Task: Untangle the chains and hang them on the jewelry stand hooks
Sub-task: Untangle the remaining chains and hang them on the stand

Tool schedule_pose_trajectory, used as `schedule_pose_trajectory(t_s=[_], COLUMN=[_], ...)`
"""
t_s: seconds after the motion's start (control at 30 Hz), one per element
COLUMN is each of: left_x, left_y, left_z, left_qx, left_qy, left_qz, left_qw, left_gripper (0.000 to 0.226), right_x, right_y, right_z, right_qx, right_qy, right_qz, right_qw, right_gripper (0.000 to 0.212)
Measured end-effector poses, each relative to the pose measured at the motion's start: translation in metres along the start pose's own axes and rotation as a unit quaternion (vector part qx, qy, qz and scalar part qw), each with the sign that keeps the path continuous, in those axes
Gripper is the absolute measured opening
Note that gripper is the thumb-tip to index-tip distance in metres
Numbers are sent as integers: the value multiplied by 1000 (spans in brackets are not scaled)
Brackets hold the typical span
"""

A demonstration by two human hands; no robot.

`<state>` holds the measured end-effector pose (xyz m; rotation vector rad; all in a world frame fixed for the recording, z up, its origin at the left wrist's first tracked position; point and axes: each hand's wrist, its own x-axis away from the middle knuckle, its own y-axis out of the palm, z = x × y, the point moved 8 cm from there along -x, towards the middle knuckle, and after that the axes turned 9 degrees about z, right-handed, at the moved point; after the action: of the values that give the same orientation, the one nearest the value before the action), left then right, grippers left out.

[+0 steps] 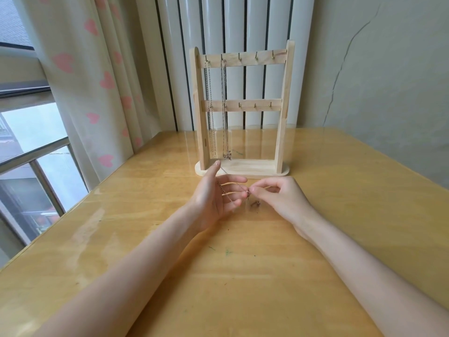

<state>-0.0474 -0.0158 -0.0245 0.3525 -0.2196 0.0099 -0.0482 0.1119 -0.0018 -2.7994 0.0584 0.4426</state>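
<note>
l hand [216, 198] palm-up above bench [145, 263], fingers spread loose, thin chain [224, 190] draped over them. r hand [277, 198] knuckles up, thumb+index pinching chain's end. 2 chains hang on jewelry stand [283, 117] behind.

Place: you are in a home, likely a bedroom corner.
Window side: your left has a cream fabric curtain printed with pink hearts [80, 76] beside a metal-framed glass window [31, 152].
Back wall: a tall white column radiator [243, 23] and cracked pale plaster wall [379, 69].
Surface: a glossy yellow wooden surface [145, 239], scuffed with small marks.
</note>
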Motion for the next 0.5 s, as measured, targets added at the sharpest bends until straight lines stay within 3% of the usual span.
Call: schedule_pose_trajectory(t_s=[0.3,0.43,0.5], left_x=[-3,-4,-6], left_y=[-5,-7,-13], left_z=[0,4,11], left_qx=[43,26,-38], left_qy=[-16,11,69], left_qz=[8,28,67], left_qw=[999,999,995], left_gripper=[58,27,19], right_x=[5,1,-1], right_y=[6,-1,-5], right_z=[-1,9,14], right_qx=[-91,-106,-106], right_qy=[38,76,97], right_qz=[-55,-20,-3], right_qw=[994,991,990], right_gripper=[8,9,10])
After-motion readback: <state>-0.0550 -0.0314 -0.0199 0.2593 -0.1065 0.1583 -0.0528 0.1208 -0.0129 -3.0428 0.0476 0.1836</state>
